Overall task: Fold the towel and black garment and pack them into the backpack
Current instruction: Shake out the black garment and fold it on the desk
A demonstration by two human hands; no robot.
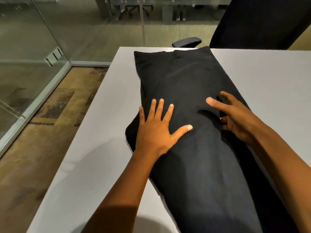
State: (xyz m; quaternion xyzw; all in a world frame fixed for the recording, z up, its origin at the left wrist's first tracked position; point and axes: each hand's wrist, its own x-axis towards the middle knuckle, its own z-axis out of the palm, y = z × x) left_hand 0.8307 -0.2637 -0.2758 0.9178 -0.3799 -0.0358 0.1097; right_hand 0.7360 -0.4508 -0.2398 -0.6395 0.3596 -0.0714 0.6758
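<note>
Black garment covers table (chair behind), left hand flat.

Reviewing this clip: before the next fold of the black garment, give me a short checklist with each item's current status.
1. Black garment lies flat on the table: ok, spread lengthwise, though a crease sits by the right hand.
2. Left hand pins the cloth: ok, palm down, fingers spread.
3. Right hand has a grip for folding: cannot tell, fingers loosely bent at the garment's right edge.
4. Near end of the garment on the table: cannot tell, it runs out of view.
5. Towel and backpack within reach: cannot tell, neither is visible.
6. Chair clear of the garment: ok, behind the table's far edge.
</note>
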